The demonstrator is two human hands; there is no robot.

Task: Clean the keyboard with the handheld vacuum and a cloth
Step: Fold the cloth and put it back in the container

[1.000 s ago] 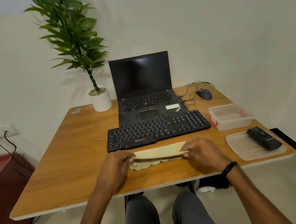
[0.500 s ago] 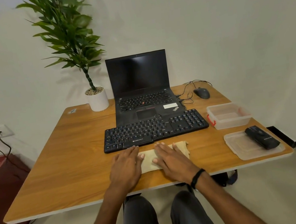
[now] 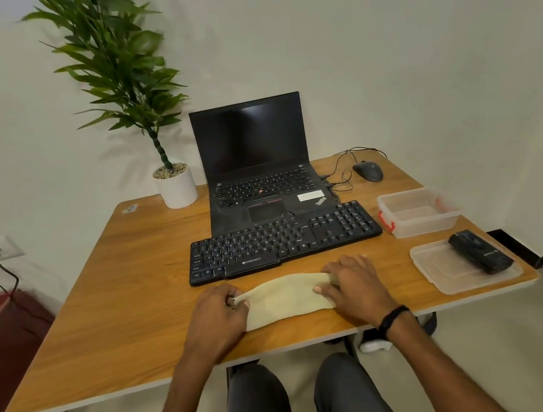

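Keyboard (image 3: pixel 283 240) noted near the middle of the bench (image 3: pixel 109 296), in front of the laptop (image 3: pixel 259 179); cloth (image 3: pixel 284 299) held between it and the near edge.

The cloth is pinched at its left end by the left hand (image 3: pixel 219 316) and at its right end by the right hand (image 3: pixel 356 284), fingers pressed together on the fabric, and lies stretched on the bench. The step in hand is judged to be folding: edges should be aligned and the pad kept flat and firm, so keys can be wiped without snagging. The handheld vacuum (image 3: pixel 479 251) lies untouched on a clear lid (image 3: pixel 444 273) at the right near corner, beside an empty tub (image 3: pixel 417 210). "ZEBRONICS" is read on the keyboard, "ThinkPad" on the laptop; the vacuum's marking is illegible.
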